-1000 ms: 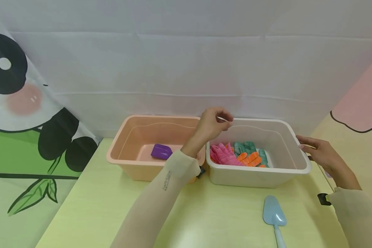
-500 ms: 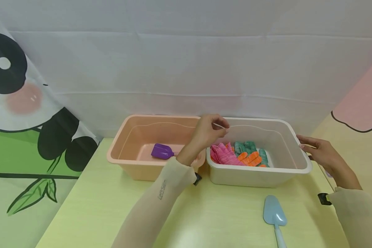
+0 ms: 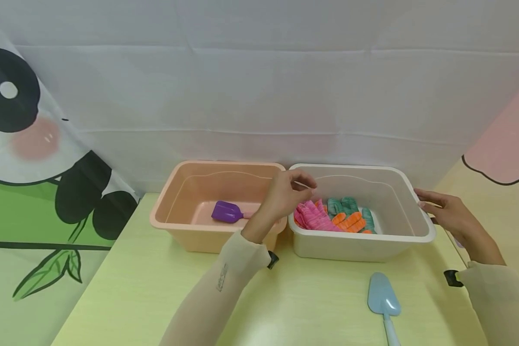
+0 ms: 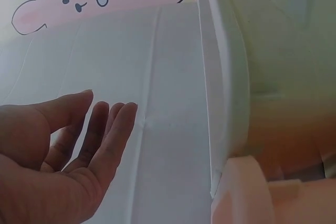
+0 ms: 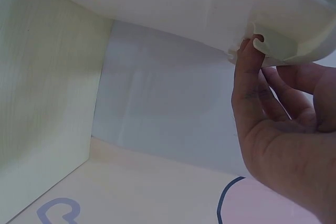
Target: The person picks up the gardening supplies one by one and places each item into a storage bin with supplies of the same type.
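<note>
My left hand [image 3: 285,194] hovers over the spot where the two bins meet. Its fingers are loosely bent with nothing between them, as the left wrist view also shows. At the right end, my right hand [image 3: 451,216] grips the rim of the white plastic bin [image 3: 359,247], fingertips tucked beneath the lip in the right wrist view. Inside that bin, toward its left, lie pink gloves [image 3: 316,217], orange gloves [image 3: 352,222] and green gloves [image 3: 343,205]. The peach bin [image 3: 199,239] stands to its left and contains a purple toy shovel [image 3: 227,212], its handle end hidden by my left wrist.
A light blue toy trowel [image 3: 383,294] lies on the pale yellow table [image 3: 294,298] in front of the white bin. Behind both bins hangs a white cloth [image 3: 259,96]. A cartoon-printed cloth [image 3: 39,202] is at the left.
My left hand has moved slightly down and to the left, from above the white bin toward the adjoining rims. More of the shovel's handle shows. The right hand stays on the rim.
</note>
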A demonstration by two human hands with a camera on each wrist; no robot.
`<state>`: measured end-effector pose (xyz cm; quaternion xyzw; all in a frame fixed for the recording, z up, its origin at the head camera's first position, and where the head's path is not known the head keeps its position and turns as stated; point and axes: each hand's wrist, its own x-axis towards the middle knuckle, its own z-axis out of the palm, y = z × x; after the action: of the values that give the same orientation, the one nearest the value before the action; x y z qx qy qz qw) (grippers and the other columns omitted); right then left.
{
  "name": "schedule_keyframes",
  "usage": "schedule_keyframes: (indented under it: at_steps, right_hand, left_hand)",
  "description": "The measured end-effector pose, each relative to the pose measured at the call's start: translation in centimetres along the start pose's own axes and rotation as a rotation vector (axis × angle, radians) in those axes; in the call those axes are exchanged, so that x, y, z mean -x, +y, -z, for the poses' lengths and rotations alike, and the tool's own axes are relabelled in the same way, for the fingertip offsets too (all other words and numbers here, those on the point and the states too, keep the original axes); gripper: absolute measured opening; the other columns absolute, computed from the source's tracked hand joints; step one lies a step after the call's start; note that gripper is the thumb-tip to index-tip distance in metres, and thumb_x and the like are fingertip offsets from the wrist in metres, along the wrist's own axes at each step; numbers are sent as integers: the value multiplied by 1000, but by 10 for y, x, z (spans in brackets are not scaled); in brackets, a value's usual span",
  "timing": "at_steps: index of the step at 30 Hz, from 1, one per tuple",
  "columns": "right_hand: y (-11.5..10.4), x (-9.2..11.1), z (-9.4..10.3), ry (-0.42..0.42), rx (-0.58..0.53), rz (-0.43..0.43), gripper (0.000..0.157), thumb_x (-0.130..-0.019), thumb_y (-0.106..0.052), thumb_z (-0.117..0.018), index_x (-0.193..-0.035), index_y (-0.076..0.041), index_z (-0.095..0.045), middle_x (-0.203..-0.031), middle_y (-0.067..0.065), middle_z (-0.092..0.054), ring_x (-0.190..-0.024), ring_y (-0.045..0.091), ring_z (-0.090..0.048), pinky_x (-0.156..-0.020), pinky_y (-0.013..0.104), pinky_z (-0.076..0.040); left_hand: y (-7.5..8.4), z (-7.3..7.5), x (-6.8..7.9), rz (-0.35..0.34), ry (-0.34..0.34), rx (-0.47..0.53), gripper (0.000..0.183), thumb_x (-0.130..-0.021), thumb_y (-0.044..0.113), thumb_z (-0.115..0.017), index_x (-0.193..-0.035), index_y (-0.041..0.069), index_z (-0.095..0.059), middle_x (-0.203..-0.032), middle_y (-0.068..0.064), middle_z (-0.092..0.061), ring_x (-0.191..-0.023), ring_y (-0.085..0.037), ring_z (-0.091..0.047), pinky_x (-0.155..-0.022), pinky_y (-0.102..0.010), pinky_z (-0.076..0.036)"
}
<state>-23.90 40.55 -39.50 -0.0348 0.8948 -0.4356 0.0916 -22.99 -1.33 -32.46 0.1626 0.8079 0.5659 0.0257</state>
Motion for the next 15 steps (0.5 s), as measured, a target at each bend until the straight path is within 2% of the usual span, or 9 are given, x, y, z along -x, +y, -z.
schedule_keyframes:
  at_steps: [5,15]
  right_hand:
    - [0,0,0,0,0,-4,60,-115,-27,-46,-163,4,-29,-161,39,-33,-96,-22,-51,-79,19,-58]
    - [1,1,0,-4,11,-2,63,-115,-30,-48,-163,5,-28,-161,40,-31,-96,-21,-49,-78,17,-57]
  left_hand:
    - [-6,1,7,20,10,-1,12,-96,-4,-70,-107,-2,-75,-109,-17,-75,-99,-30,-73,-78,-27,-62]
    - [-17,9,24,32,64,-23,11,-95,4,-79,-105,1,-76,-107,-13,-75,-97,-26,-73,-80,-28,-60]
